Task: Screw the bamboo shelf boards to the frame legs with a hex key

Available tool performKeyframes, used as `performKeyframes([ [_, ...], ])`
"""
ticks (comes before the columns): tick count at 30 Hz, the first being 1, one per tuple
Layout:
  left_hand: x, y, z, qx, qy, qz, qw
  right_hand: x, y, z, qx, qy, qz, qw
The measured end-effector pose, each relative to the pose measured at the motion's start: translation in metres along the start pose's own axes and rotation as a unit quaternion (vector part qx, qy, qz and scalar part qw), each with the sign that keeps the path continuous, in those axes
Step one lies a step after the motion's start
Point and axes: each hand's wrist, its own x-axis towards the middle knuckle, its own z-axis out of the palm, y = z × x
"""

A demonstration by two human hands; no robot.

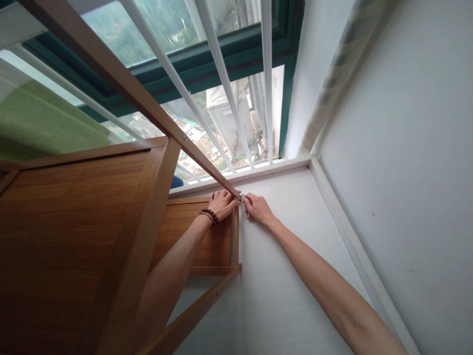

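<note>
A wooden shelf unit (pixel 74 222) with a broad brown panel fills the near corner of a bright room, a plain white wall (pixel 414 148) well to its right across a strip of pale floor (pixel 288 261). Beyond the unit stands a window with a dark green frame (pixel 247 55), trees and buildings showing through the glass behind white bars (pixel 268 98). Green fabric (pixel 48 118) spreads behind the unit at its far left. White skirting (pixel 354 246) edges the floor to the unit's right.

A long wooden rail (pixel 148 103) runs along the unit to the far corner of its lower panel (pixel 181 219), where two bare hands meet. The left hand (pixel 222 204) lies on that corner, fingers slightly parted and bent over the edge, thumb near the rail's end; how firmly it grips, I cannot tell. Just to the right of the same corner, the right hand (pixel 257 208) is nearly closed, thumb and forefinger pinching a small metal piece (pixel 242 197) at the rail's end, too small to identify. Dark beads form a bracelet (pixel 210 214) on the left wrist, above the unit's lower panel. A blue object (pixel 177 182), mostly hidden, peeks out just behind that panel.
</note>
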Motion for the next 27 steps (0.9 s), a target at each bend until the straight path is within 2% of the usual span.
performKeyframes([
  [3, 0.000, 0.001, 0.000, 0.001, 0.001, -0.002, 1.000, -0.003, -0.001, 0.004, 0.019, 0.001, -0.009, 1.000],
  [8, -0.001, 0.002, -0.002, 0.000, 0.001, -0.004, 1.000, 0.000, -0.001, 0.006, 0.051, -0.038, 0.016, 0.998],
  [17, 0.000, 0.001, 0.000, 0.000, 0.004, -0.003, 1.000, 0.006, 0.002, 0.002, 0.026, -0.052, 0.018, 0.998],
  [21, -0.001, 0.001, 0.000, 0.000, 0.003, -0.002, 1.000, 0.007, 0.002, 0.004, 0.062, -0.034, 0.013, 0.997],
  [27, 0.000, 0.001, 0.000, 0.001, 0.001, -0.006, 1.000, 0.008, 0.002, 0.006, 0.041, -0.017, 0.039, 0.998],
])
